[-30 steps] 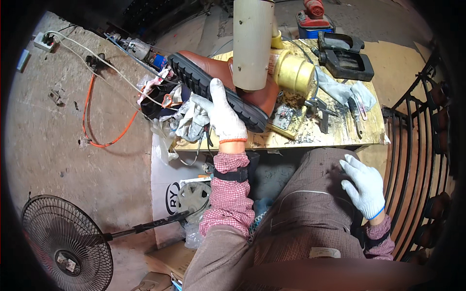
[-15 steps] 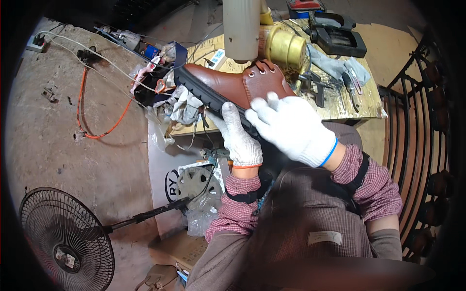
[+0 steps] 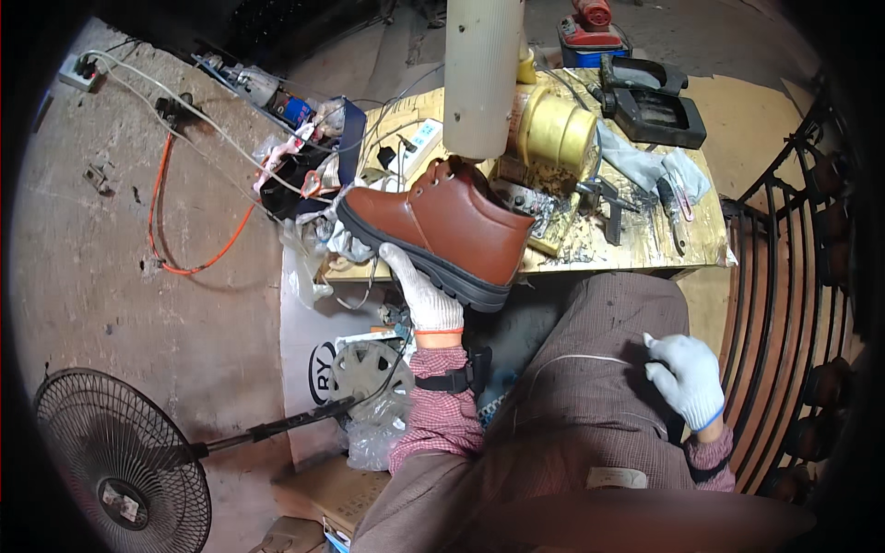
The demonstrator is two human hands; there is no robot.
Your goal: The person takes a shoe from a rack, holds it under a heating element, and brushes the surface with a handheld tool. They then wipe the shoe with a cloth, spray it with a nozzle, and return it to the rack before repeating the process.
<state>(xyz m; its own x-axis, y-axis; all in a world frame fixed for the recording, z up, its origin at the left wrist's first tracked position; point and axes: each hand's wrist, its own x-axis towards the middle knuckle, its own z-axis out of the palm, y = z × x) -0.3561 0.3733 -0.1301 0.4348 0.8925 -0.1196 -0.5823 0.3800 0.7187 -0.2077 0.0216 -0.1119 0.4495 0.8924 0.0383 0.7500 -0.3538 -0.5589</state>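
Note:
My left hand (image 3: 429, 300), in a white knit glove with an orange cuff edge, grips a brown leather shoe (image 3: 461, 226) by its black lugged sole. The shoe is held up at the bench's near edge, toe to the left, with eyelets and a lace at the top. My right hand (image 3: 687, 378), gloved in white with a blue cuff edge, hovers over my right thigh with curled fingers. A thin white thread-like strand (image 3: 581, 357) curves across my lap toward it. Whether those fingers hold the strand cannot be made out.
Behind the shoe stand a pale column (image 3: 483, 78) and a yellow cylindrical machine part (image 3: 558, 129) on the workbench (image 3: 645, 249). Black trays (image 3: 654, 115), a cloth (image 3: 636, 161) and a cutter (image 3: 670, 212) lie at right. A fan (image 3: 120, 461) stands left; a metal rack (image 3: 765, 304) stands right.
My right hand has left the shoe and moved down and right over my thigh. The shoe has turned in my left hand, showing its side and heel. A thin strand now shows across my lap.

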